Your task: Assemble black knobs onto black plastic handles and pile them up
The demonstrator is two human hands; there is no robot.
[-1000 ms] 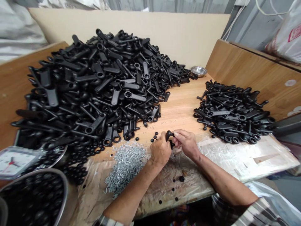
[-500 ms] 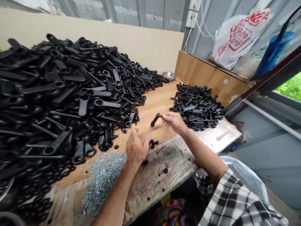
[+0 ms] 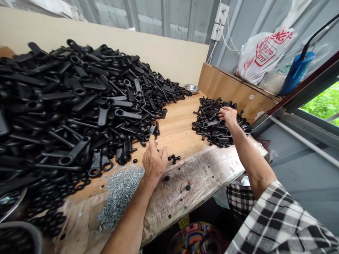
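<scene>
A huge heap of black plastic handles (image 3: 79,102) covers the left of the wooden bench (image 3: 182,127). A smaller pile of black handles (image 3: 217,123) lies at the right. My right hand (image 3: 228,115) rests on top of that smaller pile, fingers curled down among the parts; whether it grips one is hidden. My left hand (image 3: 154,160) lies palm down on the bench, fingers stretched toward the edge of the big heap, holding nothing. Beside it sit a heap of small silver screws (image 3: 119,192) and a few small black caps (image 3: 173,158).
A small steel dish (image 3: 191,87) stands at the back. Wooden side boards wall the bench at the right. A white plastic bag (image 3: 261,53) and a blue container (image 3: 296,72) sit behind them. Clear plastic sheet covers the bench's front edge. Black rings spill at the left front.
My right hand has carried the black handle from mid-bench over to the small right pile. My left hand stayed on the bench and reached slightly toward the big heap.
</scene>
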